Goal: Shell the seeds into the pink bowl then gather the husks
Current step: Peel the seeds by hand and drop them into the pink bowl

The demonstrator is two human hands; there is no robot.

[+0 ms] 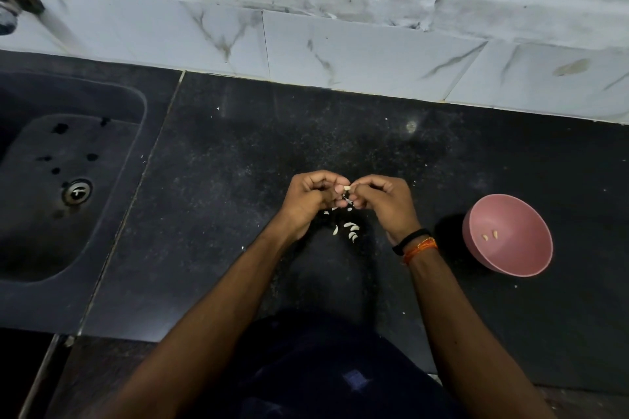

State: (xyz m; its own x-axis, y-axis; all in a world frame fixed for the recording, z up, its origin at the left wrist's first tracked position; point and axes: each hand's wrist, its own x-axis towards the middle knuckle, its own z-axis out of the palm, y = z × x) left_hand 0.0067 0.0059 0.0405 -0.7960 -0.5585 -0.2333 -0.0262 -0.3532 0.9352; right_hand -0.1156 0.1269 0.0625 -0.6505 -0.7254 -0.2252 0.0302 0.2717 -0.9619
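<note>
My left hand (308,202) and my right hand (383,202) meet fingertip to fingertip above the black counter, both pinching one small pale seed (347,188) between them. Just below the hands lies a loose cluster of several white seeds and husks (350,230) on the counter; some are hidden under my fingers. The pink bowl (524,258) stands to the right of my right wrist, tilted a little toward me, with two shelled seeds (489,235) on its inner bottom.
A dark sink (20,248) with a metal drain (77,192) takes up the left side. The black granite counter (238,231) is dusted with fine crumbs. A white marble-tiled wall (340,51) rises behind it. The counter's front edge runs near my body.
</note>
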